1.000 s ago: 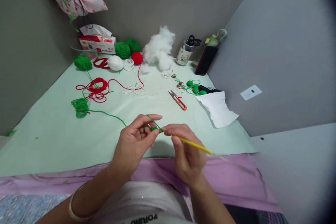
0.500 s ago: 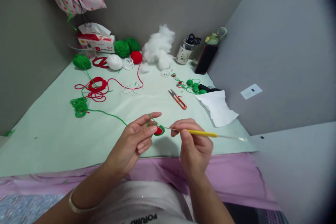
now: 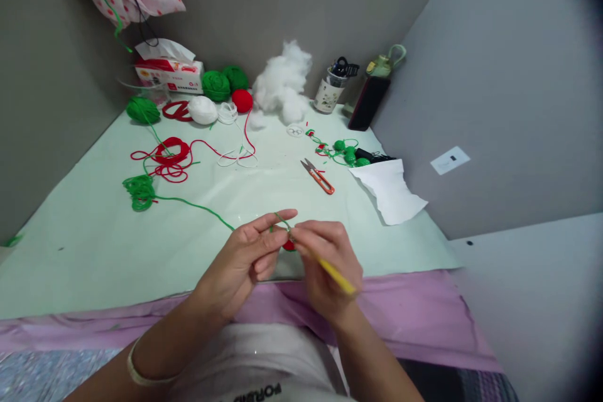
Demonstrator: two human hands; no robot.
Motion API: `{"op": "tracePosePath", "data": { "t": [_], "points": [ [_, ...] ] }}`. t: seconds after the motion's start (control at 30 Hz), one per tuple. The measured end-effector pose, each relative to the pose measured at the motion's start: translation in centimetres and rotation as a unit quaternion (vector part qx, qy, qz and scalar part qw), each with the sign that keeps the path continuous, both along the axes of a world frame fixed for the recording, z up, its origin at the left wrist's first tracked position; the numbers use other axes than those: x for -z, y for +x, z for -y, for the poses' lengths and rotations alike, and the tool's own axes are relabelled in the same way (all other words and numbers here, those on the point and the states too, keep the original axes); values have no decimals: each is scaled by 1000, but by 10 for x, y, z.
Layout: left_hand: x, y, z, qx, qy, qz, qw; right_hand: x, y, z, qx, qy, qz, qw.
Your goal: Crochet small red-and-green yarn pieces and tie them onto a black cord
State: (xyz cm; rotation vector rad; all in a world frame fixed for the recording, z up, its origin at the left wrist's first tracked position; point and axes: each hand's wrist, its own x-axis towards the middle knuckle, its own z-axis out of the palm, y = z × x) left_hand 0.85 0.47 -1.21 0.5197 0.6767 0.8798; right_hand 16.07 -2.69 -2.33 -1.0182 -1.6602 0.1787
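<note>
Red-and-green crocheted piece [image 3: 289, 245], pinched in left hand's [image 3: 242, 257] grip, above the surface [image 3: 108, 245]; yellow-handled hook [image 3: 335, 275], clasped in right hand's [image 3: 330, 267] grip; orange-handled snips [image 3: 319, 178], beyond both hands.

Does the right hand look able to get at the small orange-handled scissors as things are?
Probably yes: the scissors lie just beyond the right hand, and nothing seems to stand between. But that hand holds a yellow-handled hook, which might hinder its grip.

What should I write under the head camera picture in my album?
Left hand on a red and green yarn piece, right hand holding a yellow tool.
</note>
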Motion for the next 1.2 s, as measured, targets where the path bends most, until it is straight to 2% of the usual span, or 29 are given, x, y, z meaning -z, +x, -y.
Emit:
{"op": "tracePosePath", "data": {
  "t": [0.1,0.17,0.23,0.37,0.53,0.67,0.73,0.83,0.9,1.0,1.1,1.2],
  "points": [
    [-1,0,-2,-21,-3,7,1000,-3,0,-6,-31,-73,-191,978],
    [-3,1,-1,-37,22,-9,999,-3,-1,-10,-63,-116,-267,955],
    [-4,3,0,-39,56,-36,997,-2,-3,-12,-91,-140,-281,945],
    [-4,5,3,-39,107,-83,990,2,-3,-13,-94,-167,-297,935],
    [-6,3,3,-47,107,-96,988,1,2,-14,-119,-209,-354,904],
    [-7,2,3,-43,114,-107,987,-2,4,-15,-138,-207,-362,898],
    [-6,1,4,-47,121,-114,985,-4,4,-13,-140,-202,-347,905],
    [-4,0,4,-58,140,-141,978,-6,2,-9,-119,-179,-297,930],
    [-3,-1,4,-68,163,-175,969,-7,1,-4,-91,-150,-236,956],
    [-3,0,5,-103,208,-239,943,-7,0,1,-64,-62,-97,991],
    [-4,2,6,-124,225,-264,930,-3,-1,1,-53,23,7,998],
    [-4,3,8,-116,195,-224,948,4,-2,0,-18,45,70,996]
  ]
}}
